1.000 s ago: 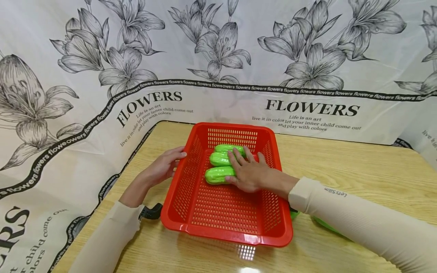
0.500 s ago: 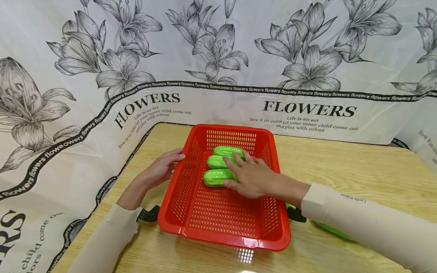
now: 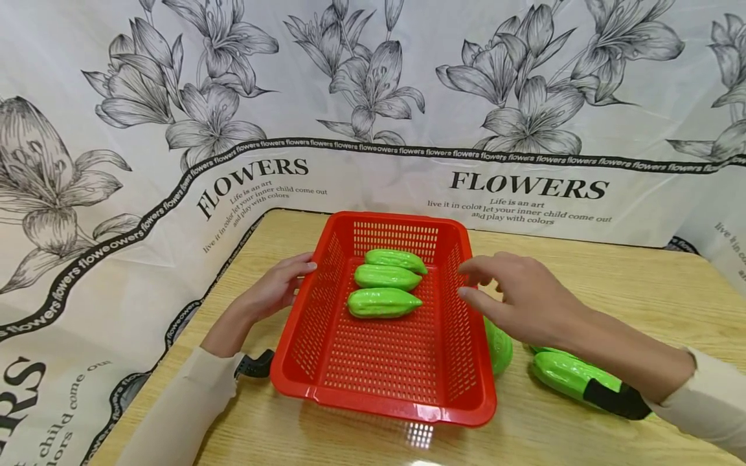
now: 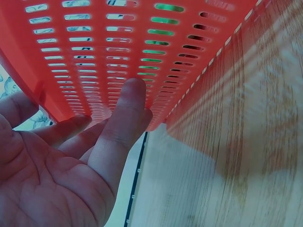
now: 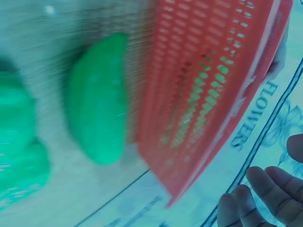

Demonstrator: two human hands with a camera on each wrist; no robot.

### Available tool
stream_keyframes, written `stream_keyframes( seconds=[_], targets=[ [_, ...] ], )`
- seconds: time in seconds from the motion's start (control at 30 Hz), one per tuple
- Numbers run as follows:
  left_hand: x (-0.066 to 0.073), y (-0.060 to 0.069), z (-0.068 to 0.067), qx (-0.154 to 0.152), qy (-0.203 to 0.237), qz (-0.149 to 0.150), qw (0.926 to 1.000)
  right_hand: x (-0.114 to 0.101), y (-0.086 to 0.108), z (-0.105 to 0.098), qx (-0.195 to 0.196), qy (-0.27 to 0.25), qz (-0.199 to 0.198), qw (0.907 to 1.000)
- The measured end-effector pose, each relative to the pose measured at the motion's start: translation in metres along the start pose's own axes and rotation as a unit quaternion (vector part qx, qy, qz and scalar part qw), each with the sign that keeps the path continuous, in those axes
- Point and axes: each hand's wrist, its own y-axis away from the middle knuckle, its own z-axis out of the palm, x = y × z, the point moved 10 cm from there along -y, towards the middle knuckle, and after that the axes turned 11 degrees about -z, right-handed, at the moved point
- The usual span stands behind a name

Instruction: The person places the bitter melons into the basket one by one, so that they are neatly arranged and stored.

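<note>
In the red perforated basket (image 3: 379, 404) lie three shiny green gourd-like vegetables, the near one (image 3: 383, 303), the middle one (image 3: 387, 277) and the far one (image 3: 396, 259), side by side. My left hand (image 3: 274, 288) touches the basket's left side near the rim; in the left wrist view its extended fingers (image 4: 111, 137) lie along the outer wall. My right hand (image 3: 519, 298) hovers by the right rim, fingers bent loosely around nothing. Below it, another green gourd (image 3: 498, 349) lies on the table against the basket's right side, partly hidden.
Farther right, more green gourds (image 3: 559, 370) lie on the wooden table (image 3: 588, 278), partly covered by my right forearm and its black strap (image 3: 614, 398). A flower-printed cloth (image 3: 379, 181) hangs along the table's back and left edges.
My right hand has left the three gourds in the basket and moved right to the basket's right rim. The gourds stay put, and my left hand keeps its place.
</note>
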Motion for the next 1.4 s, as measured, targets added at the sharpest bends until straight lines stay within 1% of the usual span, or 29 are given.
stream_keyframes(
  seconds=[0.07,0.13,0.2,0.27,0.4,0.5,0.6,0.73,0.83,1.03,1.13,1.2,1.3,1.4],
  targets=[
    [0.001,0.0,0.0,0.0,-0.001,0.002,1.0,0.009,0.013,-0.009,0.02,0.01,0.001,0.9997],
    [0.001,0.0,0.0,0.0,-0.002,0.003,1.0,0.02,0.025,-0.013,0.029,0.023,0.008,0.9993],
    [0.001,0.0,0.0,0.002,-0.001,0.002,1.0,0.034,0.039,-0.013,0.028,0.031,0.018,0.999],
    [0.001,0.0,0.0,0.004,0.001,0.0,1.0,0.05,0.053,-0.013,0.023,0.031,0.039,0.9985],
    [0.001,0.0,0.001,0.008,0.003,-0.002,1.0,0.084,0.08,-0.009,0.016,0.004,0.075,0.997],
    [0.001,0.001,0.0,0.009,0.003,-0.001,1.0,0.11,0.097,0.001,-0.004,-0.024,0.105,0.9942],
    [0.001,0.0,0.001,0.009,0.002,-0.001,1.0,0.13,0.116,0.015,-0.048,-0.046,0.124,0.99],
    [0.0,0.0,0.001,0.008,0.001,-0.001,1.0,0.146,0.136,0.035,-0.106,-0.072,0.126,0.9837],
    [0.0,0.0,0.0,0.008,0.0,0.0,1.0,0.153,0.143,0.044,-0.128,-0.078,0.125,0.9808],
    [-0.001,-0.001,0.0,0.011,0.001,-0.003,0.9999,0.155,0.146,0.048,-0.134,-0.051,0.119,0.9824],
    [-0.001,0.0,0.0,0.009,0.005,-0.003,0.9999,0.156,0.147,0.048,-0.14,-0.053,0.129,0.9803],
    [0.0,0.0,0.0,0.008,0.007,-0.003,0.9999,0.159,0.149,0.049,-0.15,-0.059,0.141,0.9767],
    [-0.001,0.0,0.0,0.008,0.008,-0.004,0.9999,0.166,0.153,0.049,-0.173,-0.073,0.162,0.9688],
    [-0.001,0.0,-0.001,0.01,0.008,-0.005,0.9999,0.171,0.156,0.049,-0.19,-0.082,0.171,0.9634]
  ],
)
